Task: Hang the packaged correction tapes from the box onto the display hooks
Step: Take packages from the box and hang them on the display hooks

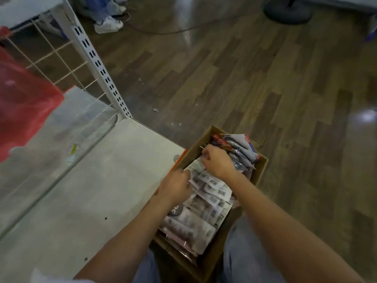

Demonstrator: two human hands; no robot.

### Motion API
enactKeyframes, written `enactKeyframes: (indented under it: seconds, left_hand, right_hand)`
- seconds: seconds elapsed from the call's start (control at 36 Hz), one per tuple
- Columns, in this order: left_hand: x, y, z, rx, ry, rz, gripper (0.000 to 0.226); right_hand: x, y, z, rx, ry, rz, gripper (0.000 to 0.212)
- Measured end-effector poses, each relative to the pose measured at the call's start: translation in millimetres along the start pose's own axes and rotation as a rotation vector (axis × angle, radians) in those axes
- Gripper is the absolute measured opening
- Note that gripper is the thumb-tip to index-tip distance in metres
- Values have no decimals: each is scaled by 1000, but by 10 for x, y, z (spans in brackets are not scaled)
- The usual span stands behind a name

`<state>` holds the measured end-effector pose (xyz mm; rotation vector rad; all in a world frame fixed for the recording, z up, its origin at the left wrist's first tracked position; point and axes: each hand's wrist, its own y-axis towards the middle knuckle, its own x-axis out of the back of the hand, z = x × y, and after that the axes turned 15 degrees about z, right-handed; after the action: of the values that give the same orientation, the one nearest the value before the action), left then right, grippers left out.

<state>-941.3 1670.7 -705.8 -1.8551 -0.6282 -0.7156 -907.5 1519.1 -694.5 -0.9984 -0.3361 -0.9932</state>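
Cardboard box (260, 172) against shelf edge (142, 127): left hand (177, 187) and right hand (217, 161) each pinch packaged correction tapes (206, 205); open floor (265, 88) rightward.

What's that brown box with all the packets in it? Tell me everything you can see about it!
The cardboard box is brown, open at the top, and looks like plain corrugated card. It sits beside the white shelf base, apparently on the person's lap, with an orange strip along its left edge. It is packed with flat, clear-wrapped packets standing in an overlapping row, barcoded backs showing, plus a few red and blue ones at the far end. The left hand and right hand reach inside, fingers curled on packets.
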Motion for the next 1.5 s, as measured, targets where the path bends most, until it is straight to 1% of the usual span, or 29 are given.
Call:
enactKeyframes:
  seconds: [0.11,0.25,0.33,0.47,0.56,0.61,0.72,0.81,0.89,0.97,1.03,1.14,1.19,1.25,1.31,1.36,1.42,1.47,1.5]
  left_hand:
    - [-155,216,59,-21,-49,-59,23]
    - [-267,414,22,1,-169,-101,22]
    - [-325,518,-44,23,-237,-69,29]
    - [-407,660,-159,100,-374,9,47]
    - [-458,715,-215,156,-474,1,56]
    - [-472,736,-238,184,-540,-40,49]
    - [-433,710,-242,184,-707,-92,25]
    - [-337,657,-144,187,-784,-123,23]
    - [-212,580,63,178,-881,-244,18]
    - [-59,430,297,145,-998,-351,25]
    - [69,330,451,120,-1011,-387,25]
    - [304,176,651,15,-968,-407,15]
    - [378,134,681,-36,-935,-415,13]
    - [416,115,661,-88,-927,-422,14]
    - [434,104,595,-155,-927,-435,13]
    - [427,126,517,-213,-944,-451,12]
    - [393,170,462,-229,-960,-486,10]
    - [342,244,451,-185,-963,-509,6]
    - [319,272,454,-142,-950,-496,8]
  right_hand:
    - [10,92,-173,31,-22,-48,21]
    - [175,57,-272,24,89,-134,17]
    - [198,9,-312,-3,98,-128,10]
    - [229,-169,-292,-60,86,-130,15]
    - [198,-232,-228,-84,86,-128,20]
    - [168,-225,-174,-66,72,-129,22]
    - [114,-164,-116,-45,97,-134,21]
    - [87,-111,-84,-40,83,-140,20]
    - [46,-14,-36,-32,61,-128,23]
    - [-12,88,13,-17,49,-103,25]
    - [-48,128,55,-10,36,-78,27]
    - [-102,175,111,27,-13,-6,30]
    - [-115,184,128,65,-34,55,39]
    - [-122,166,157,106,-41,112,52]
    - [-128,145,195,139,-5,149,58]
    - [-136,130,225,145,-9,174,51]
    - [-129,119,221,134,-43,181,39]
    - [-87,104,177,108,-60,147,33]
    - [-48,88,147,89,-70,114,29]
